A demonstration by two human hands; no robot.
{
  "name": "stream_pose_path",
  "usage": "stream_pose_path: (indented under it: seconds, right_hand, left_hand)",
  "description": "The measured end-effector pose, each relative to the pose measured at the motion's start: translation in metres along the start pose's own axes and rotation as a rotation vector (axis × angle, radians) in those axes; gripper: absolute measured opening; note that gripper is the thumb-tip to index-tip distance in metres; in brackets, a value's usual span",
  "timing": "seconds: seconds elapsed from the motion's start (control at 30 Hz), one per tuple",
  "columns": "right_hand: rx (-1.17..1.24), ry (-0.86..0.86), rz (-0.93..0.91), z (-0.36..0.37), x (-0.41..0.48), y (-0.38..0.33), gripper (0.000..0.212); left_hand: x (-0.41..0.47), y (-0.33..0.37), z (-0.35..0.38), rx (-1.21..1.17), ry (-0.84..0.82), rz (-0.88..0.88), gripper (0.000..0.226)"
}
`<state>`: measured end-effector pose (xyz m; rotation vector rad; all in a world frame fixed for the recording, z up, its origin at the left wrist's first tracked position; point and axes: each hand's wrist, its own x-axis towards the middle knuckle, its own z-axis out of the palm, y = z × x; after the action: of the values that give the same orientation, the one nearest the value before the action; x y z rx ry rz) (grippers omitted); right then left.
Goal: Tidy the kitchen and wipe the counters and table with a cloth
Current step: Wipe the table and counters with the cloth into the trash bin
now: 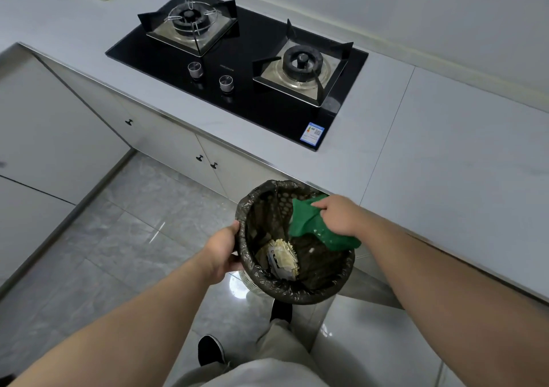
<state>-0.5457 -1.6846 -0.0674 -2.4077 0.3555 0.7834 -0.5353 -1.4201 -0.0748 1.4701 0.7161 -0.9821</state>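
Right hand [337, 214] pinching green cloth [309, 223] over lined bin [297, 293], left hand [222, 250] gripping its rim, counter [445, 149] beside, hob [252, 98] beyond.

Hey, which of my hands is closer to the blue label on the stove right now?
Right. The right hand, gripping the green cloth at the counter edge, is just in front of the blue label; the left hand holds the bin by its rim, farther down and left.

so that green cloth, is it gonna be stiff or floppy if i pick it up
Probably floppy: the green cloth drapes and folds where the right hand pinches it over the bin. Likely light, since a few fingers carry it. Pale specks cling to it, so its surface seems grippy rather than slick.
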Motion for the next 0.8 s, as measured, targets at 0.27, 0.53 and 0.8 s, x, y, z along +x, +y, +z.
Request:
stream_pose_path:
  seconds: [0.27,0.53,0.8]
  right_hand:
    - [0.275,0.19,-0.021,-0.036,-0.029,-0.02,0.04]
    - [0.151,0.571,0.078,-0.067,0.011,0.007,0.038]
    - [0.18,0.328,-0.105,0.053,-0.025,-0.033,0.028]
  left_hand:
    - [-0.006,-0.002,0.003,-0.014,-0.028,-0.005,0.051]
    - [-0.006,-0.005,0.003,-0.022,-0.026,-0.013,0.049]
    - [-0.008,-0.002,0.001,-0.041,-0.014,-0.011,0.048]
